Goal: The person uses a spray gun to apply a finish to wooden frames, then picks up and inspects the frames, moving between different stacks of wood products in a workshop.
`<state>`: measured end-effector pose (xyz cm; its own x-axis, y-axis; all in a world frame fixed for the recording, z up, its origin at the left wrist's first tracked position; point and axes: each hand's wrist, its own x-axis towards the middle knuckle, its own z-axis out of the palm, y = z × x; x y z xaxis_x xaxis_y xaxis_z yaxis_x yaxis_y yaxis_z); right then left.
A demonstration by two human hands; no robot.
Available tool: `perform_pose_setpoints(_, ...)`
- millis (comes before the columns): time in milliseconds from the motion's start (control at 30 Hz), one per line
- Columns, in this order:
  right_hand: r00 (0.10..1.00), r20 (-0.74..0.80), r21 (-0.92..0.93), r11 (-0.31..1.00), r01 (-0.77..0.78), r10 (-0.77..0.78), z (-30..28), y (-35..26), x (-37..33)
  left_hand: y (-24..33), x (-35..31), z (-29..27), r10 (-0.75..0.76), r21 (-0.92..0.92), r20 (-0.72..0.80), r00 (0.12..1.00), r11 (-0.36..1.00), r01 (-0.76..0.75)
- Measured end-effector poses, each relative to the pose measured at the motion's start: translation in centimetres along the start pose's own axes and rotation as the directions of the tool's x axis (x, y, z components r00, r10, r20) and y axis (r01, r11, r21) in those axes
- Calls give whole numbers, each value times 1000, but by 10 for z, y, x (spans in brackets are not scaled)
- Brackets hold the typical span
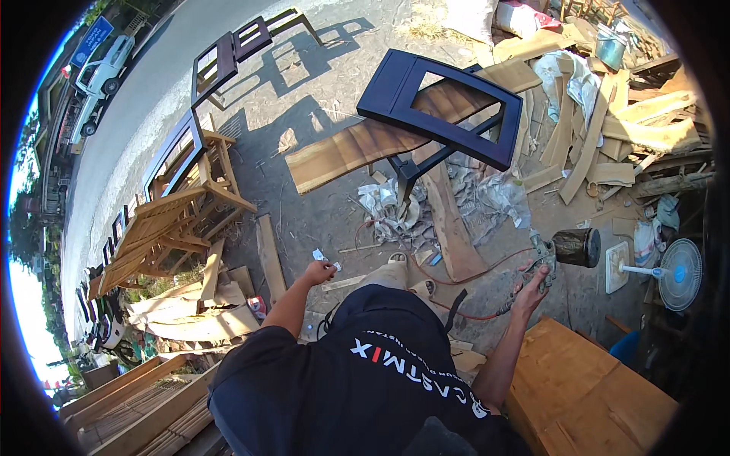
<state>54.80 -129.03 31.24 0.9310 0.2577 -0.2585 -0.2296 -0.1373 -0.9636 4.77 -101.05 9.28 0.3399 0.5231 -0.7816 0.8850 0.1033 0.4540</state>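
My right hand (530, 287) is wrapped round a paint spray gun (541, 254), its fingers closed on the handle. A dark, stained paint cup (576, 248) sticks out from the gun to the right, and an orange-red air hose (493, 266) trails from it over the ground. On the left, my left hand (321, 272) pinches a small crumpled white scrap (327, 259), paper or cloth. Ahead of me a dark-painted wooden frame panel (391, 87) with an opening lies on a dark stand (411, 169). A long brown plank (334, 156) passes beneath the panel.
Scrap boards (578, 144) heap up at the right, near a white fan (679, 273). A wooden cabinet (589, 372) stands at my lower right. Crumpled plastic sheeting (494, 196) lies under the stand. More dark frames (215, 68) and slatted wooden furniture (156, 235) line the left, beside a road.
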Motion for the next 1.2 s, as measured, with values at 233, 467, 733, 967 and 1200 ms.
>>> perform_pose_setpoints(233, 998, 42, -58, 997, 50, -47, -35, -22, 32, 54, 64, 1, 27, -11, -93, 995, 1000, -28)
perform_pose_setpoints(467, 966, 238, -233, 972, -41, 98, -37, -46, 100, 103, 68, 31, 27, -177, -45, 999, 984, -35)
perform_pose_setpoints(733, 748, 660, -151, 963, 226, -72, -40, -32, 259, 181, 36, 99, -186, -335, -172, 967, 934, 120)
perform_pose_setpoints(967, 662, 746, -140, 956, 258, -70, 7, -46, 413, 257, -68, 239, -393, -399, -196, 898, 869, 293)
perform_pose_setpoints(1200, 786, 604, -114, 962, 249, -132, 40, -52, 511, 308, -136, 335, -492, -448, -161, 855, 809, 381)
